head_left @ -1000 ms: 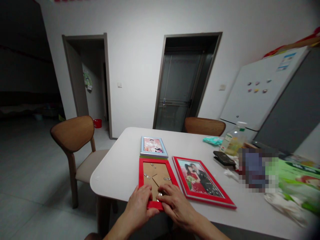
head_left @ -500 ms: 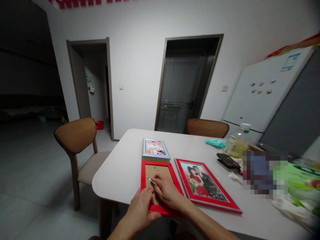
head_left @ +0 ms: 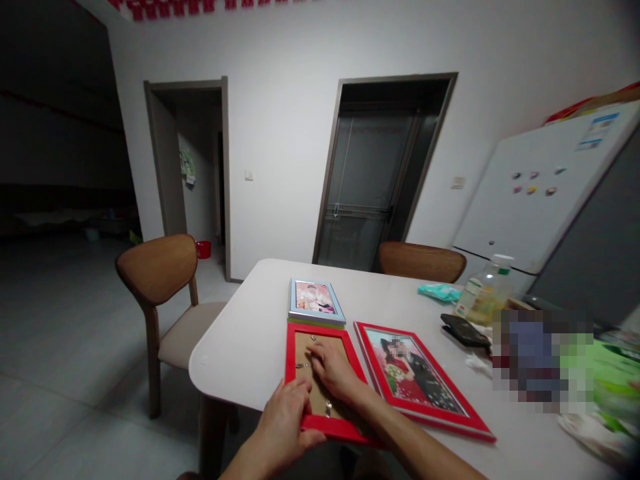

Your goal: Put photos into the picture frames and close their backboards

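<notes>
A red photo frame (head_left: pixel 320 427) lies face down at the table's near edge, its brown backing board (head_left: pixel 317 387) showing. My left hand (head_left: pixel 287 417) is closed around the frame's lower left corner, thumb along the near edge and fingers over the board. At the far end of the board, the bent fingertips of my right hand (head_left: pixel 330 370) are closed on a small metal clip (head_left: pixel 314 339). Another clip (head_left: pixel 301 365) sits by the left side, and a third clip (head_left: pixel 329 409) is near the bottom. My right palm and wrist cover the board's right part.
Beyond is a light blue photo frame (head_left: pixel 316 300), resting on something green. To the right lies another red frame (head_left: pixel 420 373) with a couple's picture. Farther right are a black wallet-like item (head_left: pixel 465 330), a bottle (head_left: pixel 483 293) and a teal packet (head_left: pixel 439 293). Chairs flank the white table (head_left: pixel 240 320).
My right hand has moved from the left clip up to the far clip. The left clip now lies at a different angle, and the near clip has come into view.
</notes>
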`<state>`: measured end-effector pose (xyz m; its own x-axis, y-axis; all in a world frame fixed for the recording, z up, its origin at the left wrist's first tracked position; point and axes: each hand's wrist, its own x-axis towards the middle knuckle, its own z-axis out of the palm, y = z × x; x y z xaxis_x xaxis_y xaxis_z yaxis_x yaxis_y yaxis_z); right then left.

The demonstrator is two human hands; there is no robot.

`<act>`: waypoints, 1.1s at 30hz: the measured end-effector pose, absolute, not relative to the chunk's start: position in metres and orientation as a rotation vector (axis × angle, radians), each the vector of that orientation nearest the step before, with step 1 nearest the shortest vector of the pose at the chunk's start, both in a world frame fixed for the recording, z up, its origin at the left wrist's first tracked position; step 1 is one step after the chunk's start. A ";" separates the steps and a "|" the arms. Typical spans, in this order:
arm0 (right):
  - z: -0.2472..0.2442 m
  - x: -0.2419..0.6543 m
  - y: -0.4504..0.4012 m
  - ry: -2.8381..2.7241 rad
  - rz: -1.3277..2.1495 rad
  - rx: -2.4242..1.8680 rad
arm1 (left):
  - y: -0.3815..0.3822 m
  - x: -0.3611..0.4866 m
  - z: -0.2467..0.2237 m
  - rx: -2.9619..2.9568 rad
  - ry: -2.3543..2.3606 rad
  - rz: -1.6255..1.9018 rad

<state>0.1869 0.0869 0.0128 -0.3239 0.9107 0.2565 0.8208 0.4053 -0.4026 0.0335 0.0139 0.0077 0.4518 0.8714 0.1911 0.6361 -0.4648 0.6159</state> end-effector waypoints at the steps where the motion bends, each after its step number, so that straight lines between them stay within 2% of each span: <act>1: 0.011 0.188 0.094 -2.133 0.285 -1.536 | 0.014 0.034 0.007 2.247 1.263 0.680; 8: 0.000 0.191 0.139 -1.867 0.372 -1.788 | 0.013 0.034 0.009 2.227 1.300 0.636; 14: -0.002 0.192 0.153 -1.768 0.429 -1.843 | 0.008 0.034 0.013 2.248 1.329 0.596; 19: 0.003 0.202 0.150 -1.724 0.448 -1.779 | 0.006 0.041 0.016 2.292 1.395 0.492; 26: 0.016 0.232 0.122 -1.642 0.450 -1.585 | 0.015 0.069 0.000 2.465 1.256 0.379; 29: 0.019 0.252 0.105 -1.390 0.584 -1.517 | 0.015 0.064 0.005 2.412 1.284 0.495; 33: 0.012 0.245 0.071 -0.922 0.999 -1.259 | 0.012 0.059 0.032 2.164 1.231 0.989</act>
